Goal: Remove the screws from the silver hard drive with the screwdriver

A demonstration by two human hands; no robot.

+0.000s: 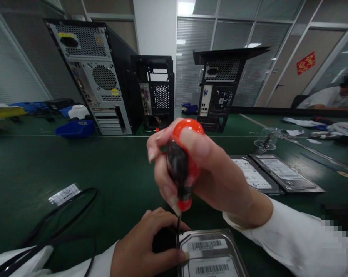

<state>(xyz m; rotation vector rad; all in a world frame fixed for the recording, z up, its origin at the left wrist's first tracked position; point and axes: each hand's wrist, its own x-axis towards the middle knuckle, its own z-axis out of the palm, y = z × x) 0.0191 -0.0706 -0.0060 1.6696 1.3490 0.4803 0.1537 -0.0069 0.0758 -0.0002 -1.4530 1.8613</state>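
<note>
My right hand (203, 165) is wrapped round the red and black handle of a screwdriver (178, 165), which stands nearly upright. Its shaft points down at the left edge of a hard drive (210, 254); whether the tip sits on a screw I cannot see. The drive lies near the front edge of the view, with barcode labels on its top. Gripping the drive's left side is my left hand (149, 242), its thumb on the top near the labels and its other fingers partly hidden behind.
Two more hard drives (283, 173) lie to the right. Computer cases (116, 77) stand at the back of the green table (110, 161). A black cable (72, 215), a blue tray (76, 129) and a clear plastic cup (266, 139) are about. A person (330, 96) sits at the far right.
</note>
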